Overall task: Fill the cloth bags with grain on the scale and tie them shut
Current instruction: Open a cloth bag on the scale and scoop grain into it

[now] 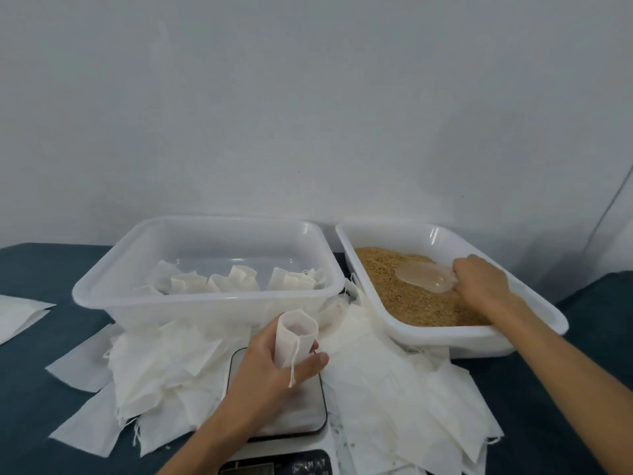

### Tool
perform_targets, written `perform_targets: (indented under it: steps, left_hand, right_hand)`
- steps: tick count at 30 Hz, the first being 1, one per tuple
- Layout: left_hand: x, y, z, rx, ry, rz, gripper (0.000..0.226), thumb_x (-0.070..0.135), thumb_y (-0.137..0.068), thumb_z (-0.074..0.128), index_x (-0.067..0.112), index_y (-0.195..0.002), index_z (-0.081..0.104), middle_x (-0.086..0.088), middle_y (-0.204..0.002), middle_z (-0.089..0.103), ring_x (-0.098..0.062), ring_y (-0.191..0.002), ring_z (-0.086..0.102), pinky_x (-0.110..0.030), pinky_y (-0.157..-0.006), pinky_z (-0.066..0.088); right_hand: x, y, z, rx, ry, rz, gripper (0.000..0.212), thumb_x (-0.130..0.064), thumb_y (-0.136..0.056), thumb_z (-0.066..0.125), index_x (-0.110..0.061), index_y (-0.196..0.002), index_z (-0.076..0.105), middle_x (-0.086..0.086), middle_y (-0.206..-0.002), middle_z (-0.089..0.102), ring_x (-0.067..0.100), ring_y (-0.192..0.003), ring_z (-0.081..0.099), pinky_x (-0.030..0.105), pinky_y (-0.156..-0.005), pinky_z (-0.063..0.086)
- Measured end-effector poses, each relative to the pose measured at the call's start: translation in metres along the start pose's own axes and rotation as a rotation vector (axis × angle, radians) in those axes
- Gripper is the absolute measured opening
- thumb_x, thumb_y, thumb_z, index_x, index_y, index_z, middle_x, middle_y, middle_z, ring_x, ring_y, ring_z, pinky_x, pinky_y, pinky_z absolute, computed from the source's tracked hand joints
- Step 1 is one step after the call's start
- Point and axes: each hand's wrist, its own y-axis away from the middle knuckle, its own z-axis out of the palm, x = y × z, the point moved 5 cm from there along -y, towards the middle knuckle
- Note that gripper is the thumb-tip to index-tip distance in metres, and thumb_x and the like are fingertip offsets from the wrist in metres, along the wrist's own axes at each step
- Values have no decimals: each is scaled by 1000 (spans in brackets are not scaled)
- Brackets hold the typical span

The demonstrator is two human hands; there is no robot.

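Observation:
My left hand [274,368] grips a small white cloth bag [295,334] upright with its mouth open, above the scale [301,414]. A drawstring hangs from the bag over my fingers. My right hand [479,279] holds the handle of a clear plastic scoop [424,276] that lies on the brown grain [411,299] in the right white tub [445,341]. The left white tub [205,303] holds several filled cloth bags [236,281] along its near side.
Several empty cloth bags [394,389] lie heaped around the scale on the dark blue tabletop [30,389]. Another white sheet [20,313] lies at the far left. A plain wall stands close behind the tubs. A cable [613,207] hangs at the right.

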Motion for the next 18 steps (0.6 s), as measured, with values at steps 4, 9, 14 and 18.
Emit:
perform_targets:
  steps: [4,9,14,18]
  left_hand:
    - [2,1,0,-14,17,8,32,38,-66,88,31,-93,72,-1,-87,74,-9,-80,69,-19,-75,54]
    - [2,1,1,-25,4,2,34,43,-65,87,33,-94,71,1,-88,74,-8,-81,69,-18,-76,54]
    - [2,1,0,-17,-8,7,35,45,-64,87,34,-94,72,1,-89,74,-9,-83,70,-19,-76,54]
    - [1,0,0,-17,-8,6,36,45,-64,87,33,-93,72,0,-89,74,-10,-84,70,-20,-77,55]
  right_hand:
    - [2,-2,1,27,142,43,18,-9,-88,60,-19,-102,63,2,-105,56,23,-97,59,34,-83,41]
    - [-8,-7,3,86,108,-93,27,-7,-88,65,-27,-105,69,-2,-100,58,20,-95,60,38,-91,40]
    - [-28,-1,13,-66,-225,-308,19,-10,-84,76,-23,-98,76,-2,-100,71,18,-89,64,39,-87,51]
    - [-32,0,19,-170,-374,-330,13,-9,-84,78,-7,-97,75,7,-99,71,25,-96,64,42,-88,51]
